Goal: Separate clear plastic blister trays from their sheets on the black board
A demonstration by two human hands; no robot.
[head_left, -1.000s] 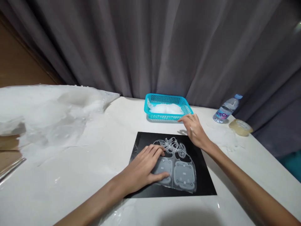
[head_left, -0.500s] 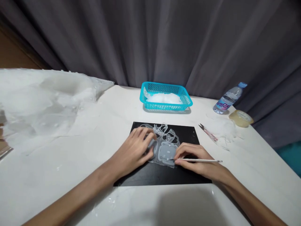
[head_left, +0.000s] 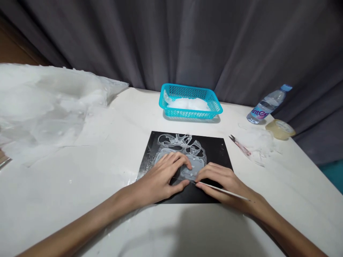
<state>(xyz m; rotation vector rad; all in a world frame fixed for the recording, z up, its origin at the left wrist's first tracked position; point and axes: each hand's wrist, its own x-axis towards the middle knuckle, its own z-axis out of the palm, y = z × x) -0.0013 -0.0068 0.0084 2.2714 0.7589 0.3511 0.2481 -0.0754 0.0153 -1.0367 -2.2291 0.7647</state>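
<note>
On black mat: right grip pinching white stick; left grip half-open on clear piece.

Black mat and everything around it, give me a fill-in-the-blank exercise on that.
The thin white tool is in the person's ____ hand.
The clear plastic piece lies on a mat coloured ____.
Near the roll of tape stands a plastic ____ with a blue cap.
Behind the table hangs a dark grey ____.
Missing words: right; black; bottle; curtain.
</note>
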